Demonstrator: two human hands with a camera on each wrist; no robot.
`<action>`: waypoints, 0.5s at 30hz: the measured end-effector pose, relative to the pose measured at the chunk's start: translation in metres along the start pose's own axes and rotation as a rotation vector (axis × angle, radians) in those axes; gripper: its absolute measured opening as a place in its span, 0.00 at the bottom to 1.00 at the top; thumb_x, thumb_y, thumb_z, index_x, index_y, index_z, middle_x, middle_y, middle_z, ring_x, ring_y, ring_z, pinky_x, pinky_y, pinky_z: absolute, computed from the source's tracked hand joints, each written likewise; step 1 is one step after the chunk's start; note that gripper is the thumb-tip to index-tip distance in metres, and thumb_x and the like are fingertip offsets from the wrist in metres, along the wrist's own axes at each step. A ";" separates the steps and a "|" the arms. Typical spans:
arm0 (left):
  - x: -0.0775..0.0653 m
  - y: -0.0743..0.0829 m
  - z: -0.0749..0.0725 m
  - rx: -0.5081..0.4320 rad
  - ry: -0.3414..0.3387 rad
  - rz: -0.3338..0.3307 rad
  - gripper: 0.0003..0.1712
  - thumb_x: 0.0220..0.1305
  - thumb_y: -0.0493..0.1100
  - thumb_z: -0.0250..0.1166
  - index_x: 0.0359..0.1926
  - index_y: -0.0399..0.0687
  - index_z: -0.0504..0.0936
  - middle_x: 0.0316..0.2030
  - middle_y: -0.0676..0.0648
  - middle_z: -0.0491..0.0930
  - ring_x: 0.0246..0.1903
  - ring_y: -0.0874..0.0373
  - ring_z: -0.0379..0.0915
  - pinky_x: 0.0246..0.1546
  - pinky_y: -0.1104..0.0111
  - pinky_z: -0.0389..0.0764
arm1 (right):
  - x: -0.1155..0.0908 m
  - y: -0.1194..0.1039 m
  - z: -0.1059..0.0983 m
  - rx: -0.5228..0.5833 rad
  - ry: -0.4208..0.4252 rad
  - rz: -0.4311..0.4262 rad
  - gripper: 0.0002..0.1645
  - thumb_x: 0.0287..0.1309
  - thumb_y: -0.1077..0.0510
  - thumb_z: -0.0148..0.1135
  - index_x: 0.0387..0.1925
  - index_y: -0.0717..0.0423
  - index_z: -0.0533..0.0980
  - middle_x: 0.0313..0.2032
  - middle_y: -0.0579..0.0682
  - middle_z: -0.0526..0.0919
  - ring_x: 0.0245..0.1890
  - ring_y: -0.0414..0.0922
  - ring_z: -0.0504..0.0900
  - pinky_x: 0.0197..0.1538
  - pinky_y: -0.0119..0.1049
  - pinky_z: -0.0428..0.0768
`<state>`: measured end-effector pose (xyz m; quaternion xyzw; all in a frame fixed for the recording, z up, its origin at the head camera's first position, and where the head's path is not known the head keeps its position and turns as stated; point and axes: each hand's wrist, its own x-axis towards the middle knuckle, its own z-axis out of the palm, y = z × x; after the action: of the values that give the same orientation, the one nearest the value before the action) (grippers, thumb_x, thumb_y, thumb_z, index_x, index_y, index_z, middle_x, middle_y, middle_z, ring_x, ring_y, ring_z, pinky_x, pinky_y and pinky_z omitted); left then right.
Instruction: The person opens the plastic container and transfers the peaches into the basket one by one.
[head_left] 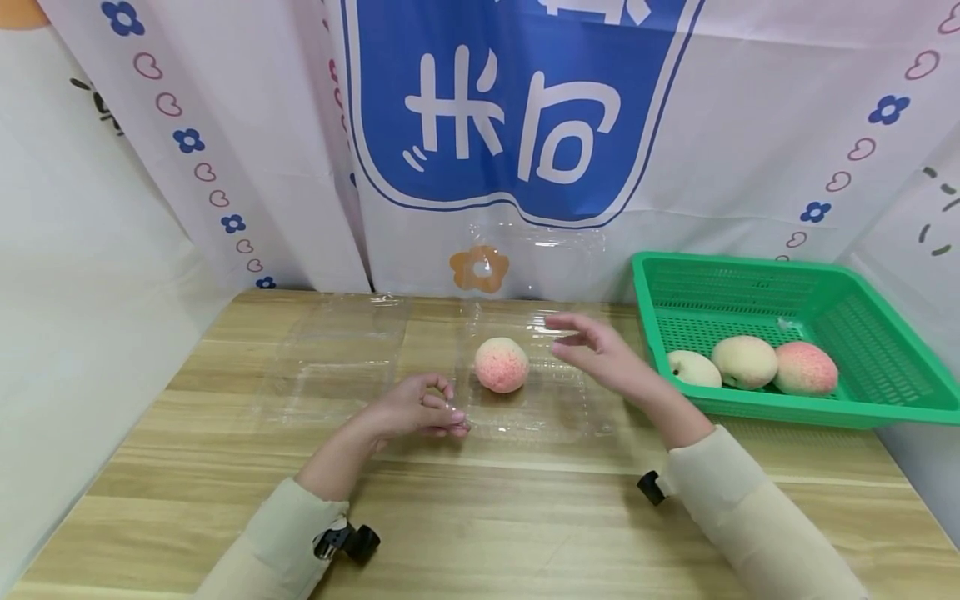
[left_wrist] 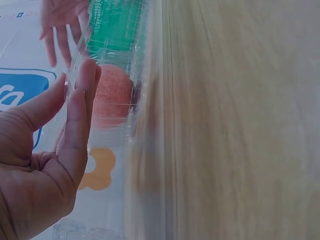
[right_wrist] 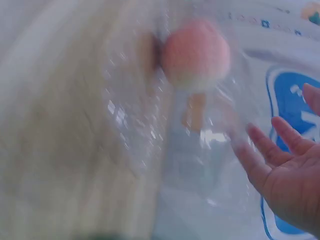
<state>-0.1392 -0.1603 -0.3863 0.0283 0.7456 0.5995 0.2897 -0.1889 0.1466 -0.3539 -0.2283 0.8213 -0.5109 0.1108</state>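
Note:
A pink and cream peach (head_left: 502,365) sits inside a clear plastic clamshell box (head_left: 555,412), whose lid stands raised at the back against the curtain. At the box's front left corner, my left hand (head_left: 411,408) pinches the rim between thumb and fingers; the left wrist view shows the clear edge between the fingertips, with the peach (left_wrist: 112,95) just beyond. Over the right side of the box hovers my right hand (head_left: 603,358), fingers spread and holding nothing. In the right wrist view its fingers (right_wrist: 257,162) are apart from the peach (right_wrist: 196,54).
To the right stands a green plastic basket (head_left: 795,410) with three fruits, one of them a pinkish peach (head_left: 806,368). Another clear plastic box (head_left: 341,346) lies at the left. A printed curtain (head_left: 420,250) hangs behind the wooden table (head_left: 510,525).

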 end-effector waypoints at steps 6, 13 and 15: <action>-0.001 0.000 -0.001 -0.016 -0.005 0.004 0.18 0.65 0.32 0.64 0.50 0.32 0.65 0.38 0.37 0.88 0.37 0.53 0.88 0.41 0.67 0.85 | 0.006 0.009 0.021 0.014 -0.032 0.042 0.36 0.67 0.55 0.61 0.72 0.57 0.61 0.71 0.63 0.65 0.66 0.67 0.69 0.62 0.56 0.76; 0.000 -0.001 -0.002 -0.022 -0.013 0.007 0.17 0.65 0.32 0.64 0.49 0.33 0.66 0.38 0.38 0.88 0.36 0.55 0.88 0.40 0.68 0.85 | 0.014 0.014 0.035 0.067 -0.028 0.081 0.39 0.65 0.59 0.63 0.73 0.61 0.58 0.70 0.69 0.64 0.64 0.67 0.71 0.61 0.57 0.76; 0.001 0.000 -0.002 -0.020 -0.014 0.006 0.17 0.65 0.32 0.64 0.49 0.33 0.66 0.38 0.38 0.88 0.36 0.55 0.88 0.40 0.68 0.85 | 0.016 0.014 0.040 0.088 -0.031 0.102 0.40 0.64 0.59 0.63 0.73 0.61 0.58 0.70 0.69 0.63 0.65 0.67 0.71 0.61 0.56 0.77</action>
<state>-0.1406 -0.1619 -0.3867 0.0317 0.7373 0.6077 0.2935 -0.1903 0.1129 -0.3839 -0.1890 0.8069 -0.5365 0.1595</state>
